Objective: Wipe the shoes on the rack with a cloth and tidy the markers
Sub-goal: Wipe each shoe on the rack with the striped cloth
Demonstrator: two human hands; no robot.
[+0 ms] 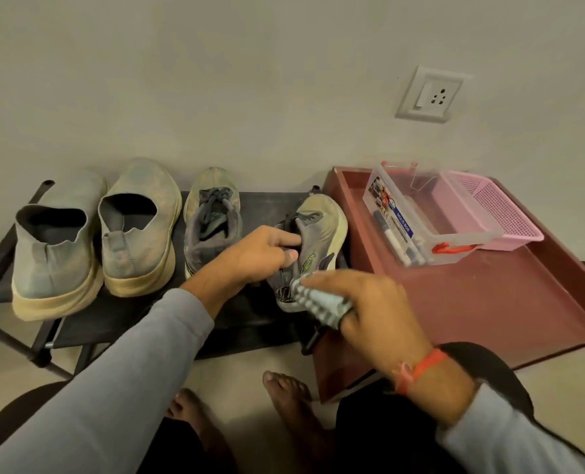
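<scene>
Nearest me, the person's right hand (362, 309) clutches a grey-and-white striped cloth (321, 302), pressing it to the heel of a tilted grey lace-up trainer (313, 241). The left hand (256, 254) grips that trainer by its collar. It sits at the right end of the black fabric shoe rack (120, 316), beside three other shoes. Beyond, markers (398, 244) lie in a clear plastic box (431, 217) on a maroon tray (489, 299).
</scene>
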